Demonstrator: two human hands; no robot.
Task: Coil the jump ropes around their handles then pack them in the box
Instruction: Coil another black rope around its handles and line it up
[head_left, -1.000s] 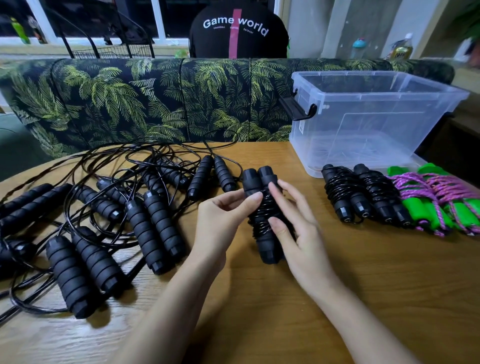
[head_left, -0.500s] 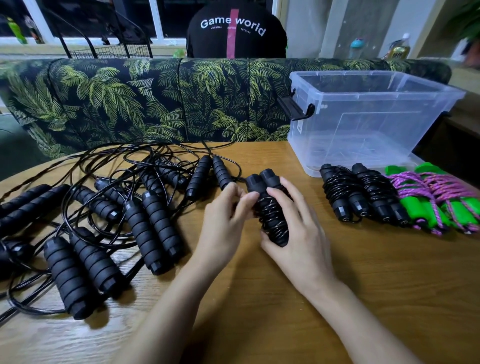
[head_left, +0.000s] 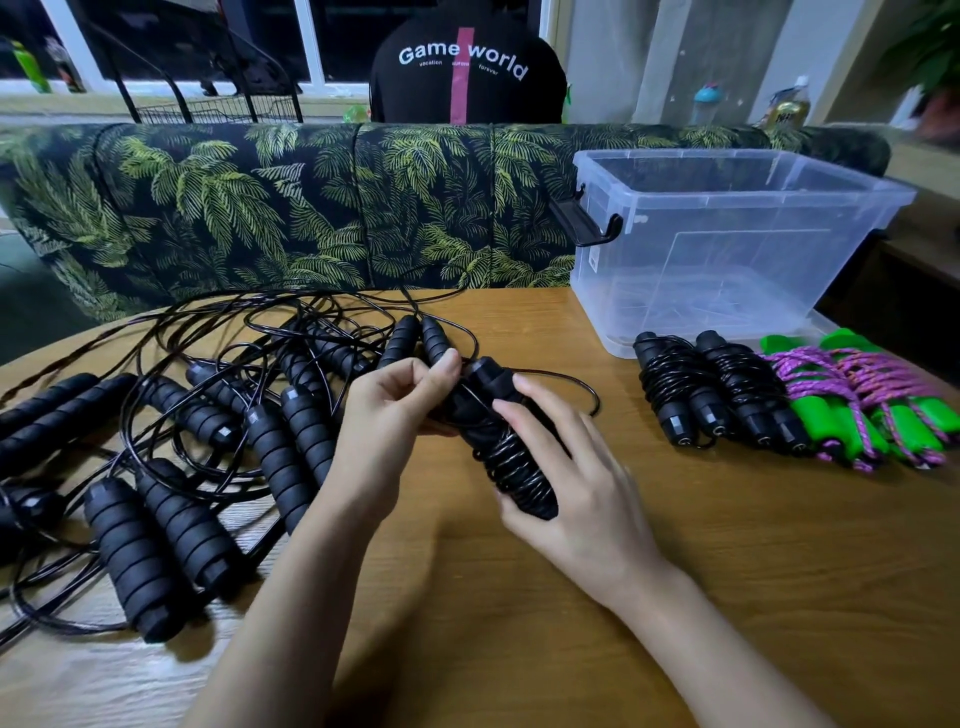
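The right hand (head_left: 576, 488) gripped a black jump rope (head_left: 511, 465) at centre frame, fingers curled round the pair of handles where the cord was already wound. The left hand (head_left: 400, 410) pinched the same rope at the handles' upper end. 2 coiled black ropes (head_left: 670, 395) and green-handled ropes (head_left: 904, 426) lay at right on the table (head_left: 727, 597), just below the clear box (head_left: 727, 249). Uncoiled ropes (head_left: 182, 467) sprawled at left.

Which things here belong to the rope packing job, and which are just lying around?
Job: the half-coiled rope, held by left hand and right hand; loose black ropes; coiled black ropes; green-handled ropes; clear box.
Lying about: bottles; wire rack; sofa.
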